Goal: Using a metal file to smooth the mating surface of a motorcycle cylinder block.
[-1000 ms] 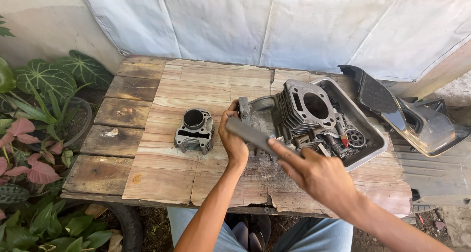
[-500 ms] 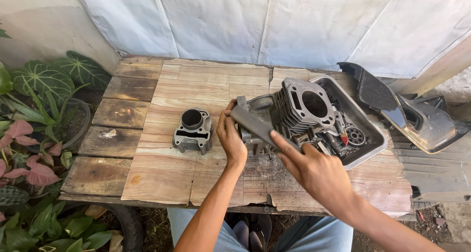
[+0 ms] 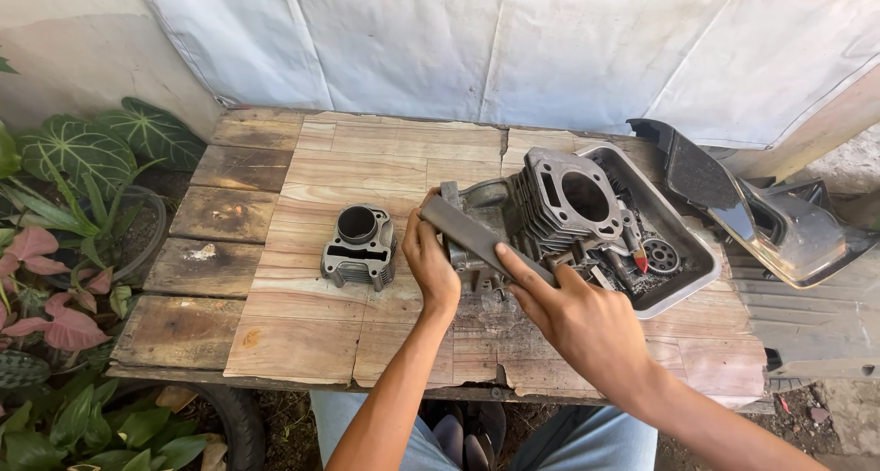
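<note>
The left hand curls around one end of a long flat grey bar. The right hand has its fingers pressed together on the other end, pinching it. The bar lies slanted across a grey engine part on the tabletop, just beside the metal tray. A big finned engine block sits in the tray. A smaller block stands to the left, apart. To do it well, I think both hands should hold the bar flat and steady, and press evenly.
</note>
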